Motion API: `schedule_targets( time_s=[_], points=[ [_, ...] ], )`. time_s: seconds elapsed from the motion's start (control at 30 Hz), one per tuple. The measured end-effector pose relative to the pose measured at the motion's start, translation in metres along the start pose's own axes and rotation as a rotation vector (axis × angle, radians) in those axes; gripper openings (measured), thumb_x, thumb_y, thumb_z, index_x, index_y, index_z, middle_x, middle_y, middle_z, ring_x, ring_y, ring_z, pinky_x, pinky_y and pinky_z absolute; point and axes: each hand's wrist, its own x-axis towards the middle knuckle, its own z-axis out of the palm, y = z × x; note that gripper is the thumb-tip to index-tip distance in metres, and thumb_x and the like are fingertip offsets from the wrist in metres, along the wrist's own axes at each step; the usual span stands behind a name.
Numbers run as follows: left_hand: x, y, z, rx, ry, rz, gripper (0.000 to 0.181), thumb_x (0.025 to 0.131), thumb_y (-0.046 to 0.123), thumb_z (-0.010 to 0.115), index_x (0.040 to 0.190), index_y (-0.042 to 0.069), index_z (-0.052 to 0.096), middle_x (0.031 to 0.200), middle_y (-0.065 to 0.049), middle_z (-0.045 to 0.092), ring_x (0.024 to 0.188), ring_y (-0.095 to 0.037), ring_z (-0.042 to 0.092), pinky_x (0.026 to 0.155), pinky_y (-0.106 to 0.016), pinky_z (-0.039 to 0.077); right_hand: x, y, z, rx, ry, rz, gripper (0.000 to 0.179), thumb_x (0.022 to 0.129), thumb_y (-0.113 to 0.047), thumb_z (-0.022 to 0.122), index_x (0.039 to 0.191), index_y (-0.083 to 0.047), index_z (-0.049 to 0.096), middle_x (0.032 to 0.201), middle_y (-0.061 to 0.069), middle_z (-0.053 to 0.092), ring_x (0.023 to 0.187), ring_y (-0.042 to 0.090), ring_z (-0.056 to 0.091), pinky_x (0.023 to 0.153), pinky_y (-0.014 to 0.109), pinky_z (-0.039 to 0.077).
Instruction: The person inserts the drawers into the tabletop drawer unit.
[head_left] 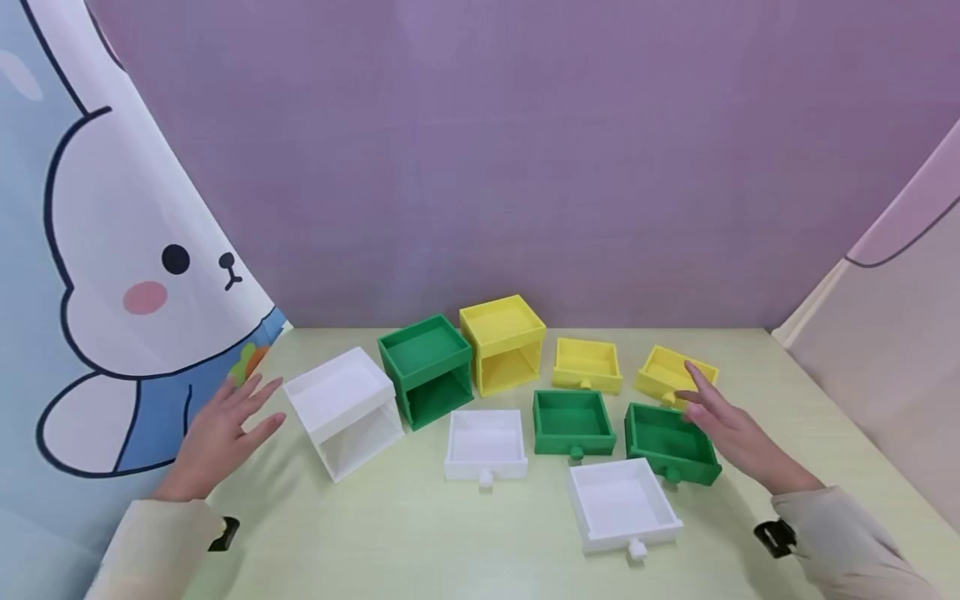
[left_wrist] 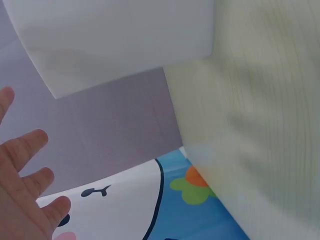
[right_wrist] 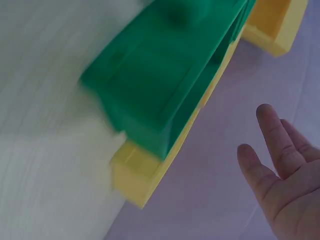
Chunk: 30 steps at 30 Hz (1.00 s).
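Observation:
My left hand (head_left: 225, 429), fingers spread, hovers to the left of a white box frame (head_left: 345, 396) with an open front; in the left wrist view the fingers are apart from its white side (left_wrist: 115, 40). My right hand (head_left: 727, 425) holds nothing and hangs above the right green drawer (head_left: 670, 442) and right yellow drawer (head_left: 675, 371), partly covering both in the head view. The right wrist view shows this green drawer (right_wrist: 145, 85) blurred, clear of the fingers. A green box frame (head_left: 426, 367) and a yellow box frame (head_left: 504, 342) stand beside the white one, their fronts open.
Left of the right-hand drawers lie another yellow drawer (head_left: 587, 362), a green drawer (head_left: 573, 422) and a white drawer (head_left: 486, 442). A second white drawer (head_left: 624, 504) lies nearest on the pale table (head_left: 390, 542). Purple cloth (head_left: 525, 167) rises behind the table.

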Motion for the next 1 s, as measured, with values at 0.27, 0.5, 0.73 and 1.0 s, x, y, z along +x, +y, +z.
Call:
schedule_targets(
  time_s=[0.27, 0.5, 0.73, 1.0],
  points=[
    [-0.002, 0.006, 0.003, -0.237, -0.046, -0.102, 0.062, 0.097, 0.026, 0.058, 0.144, -0.007, 0.033, 0.143, -0.039, 0.029, 0.133, -0.059, 0.013, 0.098, -0.075, 0.013, 0.007, -0.035, 0.024, 0.300, -0.033, 0.129, 0.065, 0.105, -0.029, 0.039, 0.152, 0.001, 0.006, 0.138, 0.034, 0.041, 0.109, 0.036, 0.060, 0.095, 0.049, 0.045],
    [0.003, 0.004, 0.005, -0.440, -0.125, -0.289, 0.076, 0.101, 0.039, 0.045, 0.153, 0.008, -0.002, 0.154, -0.031, 0.007, 0.138, -0.052, 0.007, 0.099, -0.071, 0.019, 0.011, -0.061, 0.041, 0.532, -0.184, 0.233, 0.065, 0.103, -0.030, 0.044, 0.150, 0.006, 0.016, 0.140, 0.033, 0.039, 0.118, 0.038, 0.053, 0.096, 0.037, 0.046],
    [0.006, 0.000, 0.017, -0.551, -0.131, -0.387, 0.074, 0.103, 0.039, 0.038, 0.152, 0.015, -0.012, 0.156, -0.027, -0.001, 0.139, -0.049, 0.008, 0.101, -0.068, 0.022, 0.021, -0.074, 0.064, 0.735, -0.327, 0.303, 0.063, 0.101, -0.028, 0.049, 0.143, 0.013, 0.028, 0.114, 0.017, 0.063, 0.098, 0.020, 0.065, 0.087, 0.034, 0.051],
    [0.013, 0.011, 0.031, -0.611, -0.137, -0.450, 0.073, 0.102, 0.043, 0.040, 0.154, 0.018, -0.005, 0.155, -0.028, 0.009, 0.141, -0.046, 0.004, 0.105, -0.067, 0.018, 0.028, -0.081, 0.099, 0.886, -0.433, 0.402, 0.048, 0.100, -0.022, 0.051, 0.134, 0.012, 0.043, 0.087, 0.004, 0.069, 0.075, 0.009, 0.066, 0.071, 0.022, 0.054]
  ],
)
